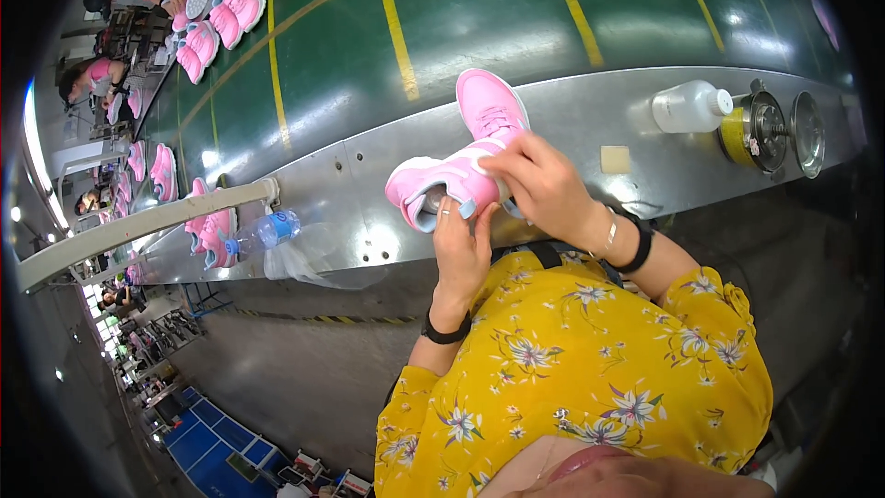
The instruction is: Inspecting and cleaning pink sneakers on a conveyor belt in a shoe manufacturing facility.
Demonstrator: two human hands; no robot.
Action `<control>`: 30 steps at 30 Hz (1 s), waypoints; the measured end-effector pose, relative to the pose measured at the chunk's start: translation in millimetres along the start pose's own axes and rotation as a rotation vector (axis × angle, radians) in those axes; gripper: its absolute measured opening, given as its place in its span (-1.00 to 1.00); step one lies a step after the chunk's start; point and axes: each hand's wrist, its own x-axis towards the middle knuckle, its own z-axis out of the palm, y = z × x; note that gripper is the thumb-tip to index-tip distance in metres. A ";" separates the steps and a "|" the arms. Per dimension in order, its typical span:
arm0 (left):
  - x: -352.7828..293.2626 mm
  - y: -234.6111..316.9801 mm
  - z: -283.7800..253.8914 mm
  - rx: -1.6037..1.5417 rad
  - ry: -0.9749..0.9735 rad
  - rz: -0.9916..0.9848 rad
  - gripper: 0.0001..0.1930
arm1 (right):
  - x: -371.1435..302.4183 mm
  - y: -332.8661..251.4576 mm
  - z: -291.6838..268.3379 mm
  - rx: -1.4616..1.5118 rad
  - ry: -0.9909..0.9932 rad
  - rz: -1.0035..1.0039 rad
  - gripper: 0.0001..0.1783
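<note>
A pink sneaker (426,177) with a light blue lining lies on the steel ledge in front of me. My left hand (461,247) grips it at the collar, the fingers at the opening and the thumb beside them. Over the front part of this shoe is my right hand (549,186), thumb and forefinger pinched together; whatever sits between those fingertips is too small to make out. Just beyond, a second pink sneaker (489,103) rests with its rounded end pointing away, its near part partly behind the first shoe and my right hand.
The steel ledge (341,221) borders a green conveyor belt (479,0) with yellow stripes. To the right are a small beige pad (614,160), a white bottle (687,108) and a metal pot (761,134). Leftward are a water bottle (277,229), a curved rail (138,232), more pink sneakers (219,235) and co-workers.
</note>
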 end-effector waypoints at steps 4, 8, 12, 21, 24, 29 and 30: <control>-0.6 -1.2 1.9 -0.006 -0.013 0.017 -0.78 | 24.6 15.4 12.3 0.050 -0.052 0.068 -0.77; 3.1 -6.9 0.8 -0.039 -0.022 -0.039 -0.78 | -1.4 6.9 -0.2 0.047 -0.024 0.002 -0.80; 6.1 -1.6 -0.2 0.000 -0.018 0.013 -0.79 | -15.5 -0.4 -1.8 0.031 0.048 0.038 -0.81; 4.6 0.0 0.1 -0.075 -0.019 -0.056 -0.76 | -2.2 11.3 6.9 0.008 0.047 -0.043 -0.79; 5.0 4.0 -2.2 -0.119 -0.037 -0.083 -0.79 | -25.1 6.2 -0.3 -0.003 0.076 -0.044 -0.75; 8.4 -2.1 -7.6 -0.166 -0.072 -0.141 -0.81 | -53.5 4.4 -4.1 0.030 0.059 -0.060 -0.77; 10.2 -6.7 -8.7 -0.211 -0.085 -0.163 -0.80 | -59.7 6.8 -5.4 0.079 0.006 -0.037 -0.79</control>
